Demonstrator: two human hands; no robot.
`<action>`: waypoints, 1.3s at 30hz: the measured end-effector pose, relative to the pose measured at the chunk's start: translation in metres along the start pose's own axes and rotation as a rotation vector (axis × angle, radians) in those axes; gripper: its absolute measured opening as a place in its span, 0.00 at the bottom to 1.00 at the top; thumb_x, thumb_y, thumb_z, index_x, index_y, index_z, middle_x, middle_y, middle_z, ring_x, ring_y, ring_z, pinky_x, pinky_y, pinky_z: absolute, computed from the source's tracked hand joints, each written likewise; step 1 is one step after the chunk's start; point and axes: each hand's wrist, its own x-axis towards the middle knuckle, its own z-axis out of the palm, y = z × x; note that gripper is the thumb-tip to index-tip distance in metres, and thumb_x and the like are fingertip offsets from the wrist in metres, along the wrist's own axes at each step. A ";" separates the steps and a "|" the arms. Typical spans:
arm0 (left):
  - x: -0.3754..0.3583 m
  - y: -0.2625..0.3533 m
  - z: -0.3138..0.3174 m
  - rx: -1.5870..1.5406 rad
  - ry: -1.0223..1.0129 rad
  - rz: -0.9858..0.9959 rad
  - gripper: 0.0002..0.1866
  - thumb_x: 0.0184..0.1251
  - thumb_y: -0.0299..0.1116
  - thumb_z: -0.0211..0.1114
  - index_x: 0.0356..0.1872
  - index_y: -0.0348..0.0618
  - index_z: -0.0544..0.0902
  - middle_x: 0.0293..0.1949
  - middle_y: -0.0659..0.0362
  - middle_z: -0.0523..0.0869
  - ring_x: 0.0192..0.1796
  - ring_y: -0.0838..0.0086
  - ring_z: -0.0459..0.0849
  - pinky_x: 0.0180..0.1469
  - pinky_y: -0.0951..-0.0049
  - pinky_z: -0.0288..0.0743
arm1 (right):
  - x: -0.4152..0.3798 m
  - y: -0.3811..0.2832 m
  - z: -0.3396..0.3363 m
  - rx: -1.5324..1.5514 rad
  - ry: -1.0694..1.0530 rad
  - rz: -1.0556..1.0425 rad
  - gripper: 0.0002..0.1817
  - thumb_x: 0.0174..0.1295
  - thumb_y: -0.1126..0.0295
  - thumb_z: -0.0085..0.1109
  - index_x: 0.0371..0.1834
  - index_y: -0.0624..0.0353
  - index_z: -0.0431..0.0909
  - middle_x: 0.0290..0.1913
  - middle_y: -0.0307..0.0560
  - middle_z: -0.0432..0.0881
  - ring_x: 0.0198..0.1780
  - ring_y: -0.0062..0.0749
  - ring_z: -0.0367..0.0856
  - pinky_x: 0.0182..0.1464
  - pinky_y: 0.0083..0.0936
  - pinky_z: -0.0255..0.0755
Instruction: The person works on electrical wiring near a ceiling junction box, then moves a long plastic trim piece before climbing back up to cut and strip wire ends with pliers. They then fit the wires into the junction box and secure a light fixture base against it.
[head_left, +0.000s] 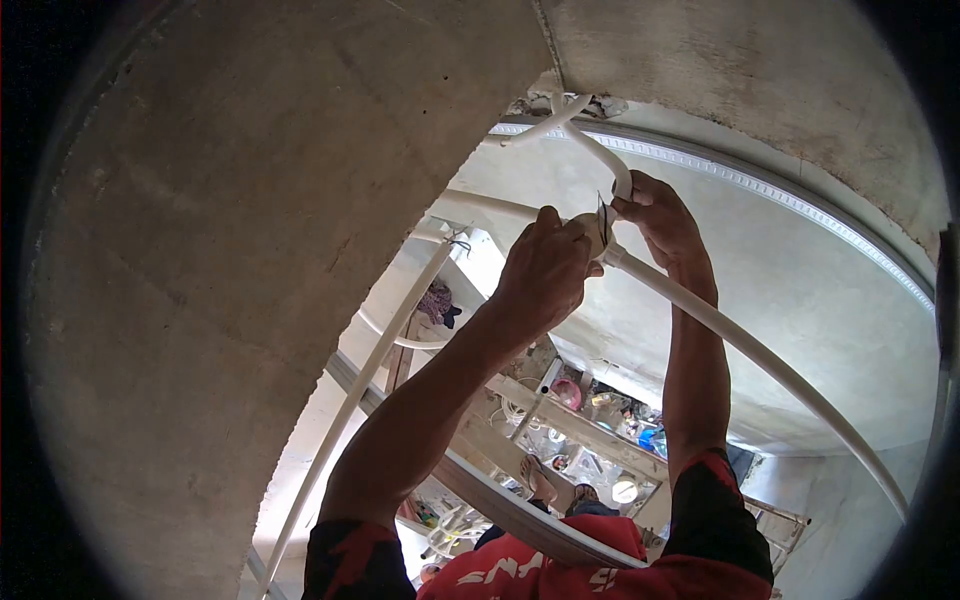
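A round white junction box (592, 234) hangs among white conduit pipes, with dark wires showing at its opening. My left hand (548, 262) is wrapped round the box's left side, fingers closed on it. On the right, my right hand (660, 215) pinches the lower end of a curved white pipe (603, 152) that comes down from a gap near the ceiling edge. A long white pipe (770, 360) runs from the box down to the right. Another pipe (490, 205) reaches it from the left.
Rough concrete (220, 220) fills the left. A metal track (740, 175) curves across the upper right. Another white pipe (365, 385) slants down at left, with loose wires at its top. Far below are scaffold planks (600, 445), a pink basin (567, 393) and scattered items.
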 end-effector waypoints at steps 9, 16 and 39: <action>0.004 -0.005 0.002 -0.068 0.049 0.037 0.16 0.54 0.30 0.78 0.43 0.39 0.84 0.37 0.54 0.86 0.42 0.58 0.79 0.49 0.59 0.78 | 0.010 -0.003 -0.002 -0.101 -0.038 0.010 0.08 0.61 0.76 0.68 0.43 0.64 0.83 0.39 0.43 0.83 0.43 0.32 0.77 0.53 0.32 0.70; 0.007 -0.006 0.004 -0.027 0.029 0.004 0.14 0.55 0.31 0.78 0.39 0.36 0.85 0.37 0.54 0.86 0.43 0.59 0.80 0.49 0.60 0.78 | 0.010 0.003 -0.018 0.152 -0.270 -0.008 0.17 0.64 0.73 0.67 0.56 0.65 0.84 0.45 0.47 0.87 0.50 0.36 0.82 0.60 0.39 0.72; 0.025 -0.004 -0.005 -0.207 -0.155 -0.082 0.10 0.64 0.32 0.74 0.38 0.36 0.87 0.33 0.48 0.89 0.43 0.56 0.83 0.50 0.57 0.78 | 0.014 -0.012 -0.013 -0.152 0.033 0.085 0.23 0.67 0.52 0.69 0.24 0.61 0.85 0.18 0.34 0.71 0.21 0.20 0.62 0.26 0.25 0.58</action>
